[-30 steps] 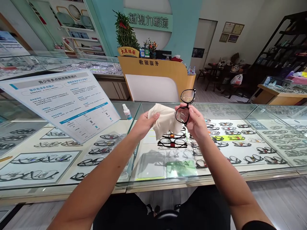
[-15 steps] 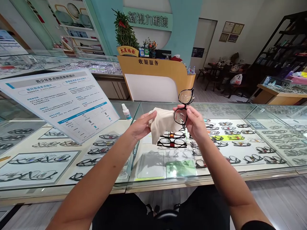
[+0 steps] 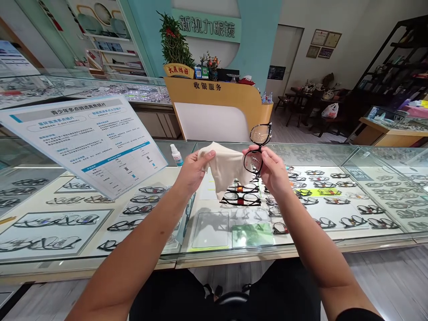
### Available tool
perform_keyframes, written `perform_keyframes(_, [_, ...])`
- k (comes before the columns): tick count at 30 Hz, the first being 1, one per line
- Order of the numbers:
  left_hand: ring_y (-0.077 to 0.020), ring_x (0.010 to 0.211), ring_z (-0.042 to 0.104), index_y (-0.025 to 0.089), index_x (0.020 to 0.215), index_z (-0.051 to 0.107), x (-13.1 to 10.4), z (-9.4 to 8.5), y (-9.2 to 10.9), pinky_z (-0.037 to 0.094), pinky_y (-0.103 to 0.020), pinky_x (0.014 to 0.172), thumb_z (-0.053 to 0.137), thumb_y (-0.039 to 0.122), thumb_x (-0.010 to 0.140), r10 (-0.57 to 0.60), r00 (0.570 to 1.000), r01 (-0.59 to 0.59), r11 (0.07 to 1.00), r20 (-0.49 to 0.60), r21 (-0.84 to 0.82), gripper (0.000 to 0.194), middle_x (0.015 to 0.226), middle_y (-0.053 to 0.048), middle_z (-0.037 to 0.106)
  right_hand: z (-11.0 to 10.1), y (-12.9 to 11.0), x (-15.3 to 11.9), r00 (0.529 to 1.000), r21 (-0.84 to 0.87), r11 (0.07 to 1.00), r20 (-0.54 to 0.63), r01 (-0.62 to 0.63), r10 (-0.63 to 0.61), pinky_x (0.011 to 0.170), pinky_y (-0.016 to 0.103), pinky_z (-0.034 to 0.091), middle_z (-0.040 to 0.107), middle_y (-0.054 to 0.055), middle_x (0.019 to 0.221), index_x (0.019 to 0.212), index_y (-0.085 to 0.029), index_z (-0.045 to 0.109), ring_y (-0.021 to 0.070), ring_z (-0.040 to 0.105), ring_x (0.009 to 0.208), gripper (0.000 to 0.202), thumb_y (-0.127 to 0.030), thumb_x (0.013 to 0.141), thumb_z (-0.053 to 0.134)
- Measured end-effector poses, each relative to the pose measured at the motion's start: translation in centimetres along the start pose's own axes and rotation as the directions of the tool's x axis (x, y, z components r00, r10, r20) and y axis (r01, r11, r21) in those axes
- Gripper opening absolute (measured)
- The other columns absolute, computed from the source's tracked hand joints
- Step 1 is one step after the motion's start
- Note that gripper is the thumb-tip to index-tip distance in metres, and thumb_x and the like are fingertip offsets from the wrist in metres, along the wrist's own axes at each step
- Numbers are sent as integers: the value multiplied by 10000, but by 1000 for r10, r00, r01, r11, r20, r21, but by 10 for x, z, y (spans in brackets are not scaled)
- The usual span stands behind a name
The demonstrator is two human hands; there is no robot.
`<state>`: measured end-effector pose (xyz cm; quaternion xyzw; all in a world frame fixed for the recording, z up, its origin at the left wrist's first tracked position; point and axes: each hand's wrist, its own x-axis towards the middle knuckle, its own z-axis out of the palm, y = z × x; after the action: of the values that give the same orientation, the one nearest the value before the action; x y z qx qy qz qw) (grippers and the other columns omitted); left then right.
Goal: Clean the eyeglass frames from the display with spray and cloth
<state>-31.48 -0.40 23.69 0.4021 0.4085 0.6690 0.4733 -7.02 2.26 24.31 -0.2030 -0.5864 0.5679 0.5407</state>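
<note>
Wiping step, by the look of it: left hand point(image 3: 192, 174) pinches a cream soft-fabric cloth point(image 3: 227, 162) under its thumb, right hand point(image 3: 274, 169) has fingers closed around the bridge of black-rimmed eyeglasses point(image 3: 260, 134), held upended above the glass-topped display counter point(image 3: 240, 259). Lenses speckled — cloth-to-lens contact hard to confirm. Next move calls for a steady frame grip and light cloth pressure.
</note>
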Motion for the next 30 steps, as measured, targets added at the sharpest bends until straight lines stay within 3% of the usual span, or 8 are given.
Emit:
perform_keyframes(6, [-164, 820, 641, 229, 1034, 851, -3, 1, 9, 493, -252, 672, 1080, 536, 628, 68, 997, -69, 997, 48, 25, 558, 992, -25, 782, 1, 0, 0, 1000, 42, 999, 1, -7, 7, 1164, 516, 604, 862, 117, 1260, 1145, -267, 787, 348, 780, 1284, 485, -694, 918, 825])
perform_keyframes(9, [-143, 709, 574, 206, 833, 756, 1, -4, 8, 413, -260, 608, 1085, 528, 608, -19, 998, 13, 997, 65, 78, 512, 788, 0, 686, 0, 0, 0, 1000, 20, 1000, 1, 5, -5, 1147, 514, 619, 852, 119, 1285, 1175, -271, 785, 352, 762, 1331, 491, -702, 940, 796])
perform_keyframes(12, [-133, 694, 579, 198, 877, 702, 6, -8, 3, 395, -262, 615, 1101, 507, 581, -164, 982, 151, 979, 91, 134, 586, 810, 9, 690, 1, -4, -1, 999, 21, 999, -13, 40, -40, 1156, 513, 623, 847, 116, 1296, 1166, -277, 786, 355, 731, 1398, 474, -698, 948, 789])
perform_keyframes(15, [-199, 867, 699, 245, 1037, 654, 6, -7, -6, 475, -288, 721, 1099, 524, 562, -222, 975, 215, 963, 29, 161, 708, 982, -11, 769, 5, -11, -3, 998, 45, 997, -33, 57, -55, 1189, 509, 607, 856, 113, 1278, 1133, -279, 792, 348, 724, 1413, 453, -684, 934, 815])
perform_keyframes(18, [-296, 1195, 717, 251, 987, 690, 2, 0, -15, 533, -379, 996, 990, 723, 651, -136, 991, 124, 931, 13, 344, 652, 1132, -65, 807, 8, -14, -5, 997, 75, 995, -34, 65, -62, 1161, 488, 626, 864, 107, 1267, 1142, -278, 803, 342, 740, 1387, 475, -692, 912, 841])
perform_keyframes(21, [-405, 1508, 578, 243, 879, 789, -5, 7, -20, 372, -519, 1296, 769, 937, 759, -160, 983, 90, 837, 85, 540, 705, 1414, -132, 798, 8, -13, -6, 997, 93, 992, -12, 83, -82, 1115, 480, 651, 863, 111, 1277, 1184, -272, 808, 340, 754, 1358, 486, -685, 930, 834])
perform_keyframes(25, [-470, 1572, 518, 254, 816, 840, -13, 13, -17, 268, -615, 1354, 708, 1006, 746, -267, 948, 125, 815, 174, 566, 767, 1577, -127, 736, 6, -12, -6, 995, 116, 989, -3, 97, -97, 1103, 482, 653, 865, 103, 1268, 1180, -283, 812, 323, 783, 1298, 422, -643, 961, 833])
perform_keyframes(30, [-443, 1472, 584, 259, 872, 878, -18, 12, -14, 325, -591, 1293, 779, 942, 763, -360, 885, 169, 840, 296, 516, 699, 1356, -137, 837, 7, -16, -7, 993, 89, 989, -23, 118, -116, 1122, 488, 645, 864, 113, 1281, 1183, -270, 818, 330, 775, 1300, 461, -663, 943, 834])
